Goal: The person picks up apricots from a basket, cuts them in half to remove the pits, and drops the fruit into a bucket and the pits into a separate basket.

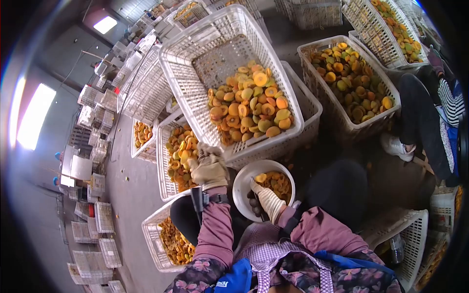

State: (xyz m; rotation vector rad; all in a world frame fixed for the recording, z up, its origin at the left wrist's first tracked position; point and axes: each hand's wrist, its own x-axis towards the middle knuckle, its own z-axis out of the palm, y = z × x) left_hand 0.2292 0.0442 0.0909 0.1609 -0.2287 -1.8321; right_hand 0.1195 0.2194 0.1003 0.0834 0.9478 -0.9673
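Note:
My left hand [209, 167], in a pale glove, is over the right edge of a white crate [163, 168] of halved orange-yellow fruit; its fingers are bent near the fruit, and what they hold is unclear. My right hand [267, 197], also gloved, reaches into a round white bucket [238, 188] between my knees. Its fingers are closed near a yellow-orange piece at the bucket's far side. Brownish-orange fruit bits [281, 184] lie in the bucket. Just beyond it, a large tilted white crate [181, 88] holds many fruit halves [249, 105] at its near end.
A full fruit crate [312, 49] stands at the right, with another [386, 58] behind it. Another person's leg [425, 112] and shoe [396, 147] are at the far right. A crate of orange scraps [151, 244] sits lower left. Stacked crates [102, 217] line the left side.

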